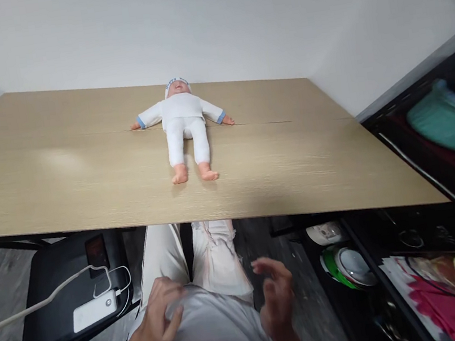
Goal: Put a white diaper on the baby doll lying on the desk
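one doll (185, 128) lies face up on the table (61, 172), well beyond its near edge, while below that edge the left hand (161, 314) and right hand (275, 294) hover loosely curled, holding nothing.

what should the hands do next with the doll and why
Probably reach forward over the table edge toward the doll. It lies on its back mid-table, untouched, while the left hand and right hand are both empty, low by the person's body, well short of it.
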The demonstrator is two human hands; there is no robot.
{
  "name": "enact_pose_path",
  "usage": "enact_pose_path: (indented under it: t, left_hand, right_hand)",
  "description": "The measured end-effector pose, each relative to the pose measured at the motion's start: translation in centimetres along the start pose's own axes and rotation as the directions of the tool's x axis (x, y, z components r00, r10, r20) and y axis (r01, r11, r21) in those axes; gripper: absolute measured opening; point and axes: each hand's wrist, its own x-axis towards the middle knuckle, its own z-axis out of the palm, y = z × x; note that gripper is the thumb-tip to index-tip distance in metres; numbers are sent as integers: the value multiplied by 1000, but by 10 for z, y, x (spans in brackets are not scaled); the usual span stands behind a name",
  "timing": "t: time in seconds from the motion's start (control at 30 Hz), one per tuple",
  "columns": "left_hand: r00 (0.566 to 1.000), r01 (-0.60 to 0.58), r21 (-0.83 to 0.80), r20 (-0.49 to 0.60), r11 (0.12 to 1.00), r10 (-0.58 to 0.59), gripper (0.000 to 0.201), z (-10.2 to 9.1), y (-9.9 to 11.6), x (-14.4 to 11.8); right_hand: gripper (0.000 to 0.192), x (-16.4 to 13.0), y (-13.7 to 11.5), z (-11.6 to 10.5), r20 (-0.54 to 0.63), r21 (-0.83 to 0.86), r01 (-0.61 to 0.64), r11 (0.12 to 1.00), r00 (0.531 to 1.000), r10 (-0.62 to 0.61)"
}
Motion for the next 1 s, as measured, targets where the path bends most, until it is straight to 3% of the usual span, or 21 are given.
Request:
enact_pose_path:
  t: [0.07,0.13,0.23,0.33,0.43,0.5,0.6,0.67,0.73,0.8,0.9,1.0]
  left_hand:
    - [991,132,-65,-20,989,-134,41,19,-8,14]
    - [944,328,-158,12,932,-330,52,40,-13,35]
    - [858,512,-291,129,808,-497,72,75,-17,75]
    - [797,602,-350,197,718,-572,77,105,-18,110]
    - [755,652,-397,260,646,-602,85,118,-11,128]
    - [733,675,-429,300,600,-611,93,114,3,126]
    - [713,687,-522,348,506,-609,102,92,43,103]
    - [733,653,-595,341,468,-588,94,71,80,77]
    - [776,600,-639,319,482,-544,80,50,116,52]
    - [786,590,-646,320,485,-530,80,33,143,35]
    - [791,578,-646,291,499,-539,83,17,154,35]
    - [823,529,-632,218,567,-524,78,14,141,64]
  right_hand:
    - [66,21,49,39,98,25,-208,978,974,205]
    - [83,34,87,66,211,14,-363,932,912,352]
    - [98,39,110,91,286,44,-478,877,847,448]
    - [98,42,106,110,303,139,-509,850,839,453]
    - [96,48,94,121,374,214,-601,770,778,504]
    - [95,51,82,114,448,244,-676,695,715,537]
    - [88,49,48,81,550,272,-728,629,654,519]
    - [77,40,15,49,568,279,-700,657,672,475]
    - [64,29,-20,20,504,287,-600,747,757,415]
    - [50,20,-52,3,380,348,-456,819,867,322]
    - [37,23,-80,7,203,417,-251,874,963,180]
    - [37,48,-82,37,137,420,-99,902,990,45]
